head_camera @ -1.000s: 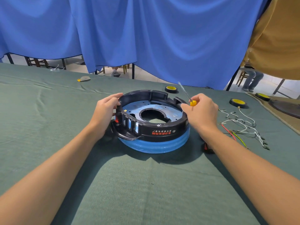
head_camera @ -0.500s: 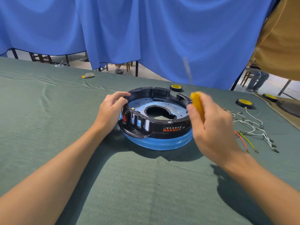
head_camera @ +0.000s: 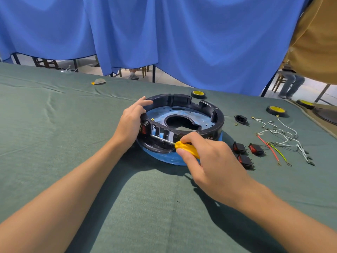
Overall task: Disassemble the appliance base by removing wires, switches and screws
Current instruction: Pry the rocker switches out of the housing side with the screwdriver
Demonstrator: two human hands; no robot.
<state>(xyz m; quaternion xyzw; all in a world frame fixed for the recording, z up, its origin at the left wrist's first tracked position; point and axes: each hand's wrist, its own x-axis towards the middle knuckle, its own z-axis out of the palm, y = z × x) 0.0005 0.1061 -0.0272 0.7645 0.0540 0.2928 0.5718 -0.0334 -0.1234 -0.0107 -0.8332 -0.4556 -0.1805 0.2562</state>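
My left hand (head_camera: 130, 123) clamps the round black plastic appliance base (head_camera: 184, 125); right hand (head_camera: 209, 161), fingers wrapped round the yellow-handled screwdriver (head_camera: 186, 149), should pry the last red switch (head_camera: 144, 129) gently.

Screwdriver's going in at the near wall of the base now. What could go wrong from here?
1. The screwdriver shaft lies nearly flat, pointing toward the left hand gripping the base rim; a slip could jab it.
2. Only that hand steadies the base, so a hard push may slide it on the cloth.
3. The loose switches and wires lie close by the right hand; a jerk back could scatter them.
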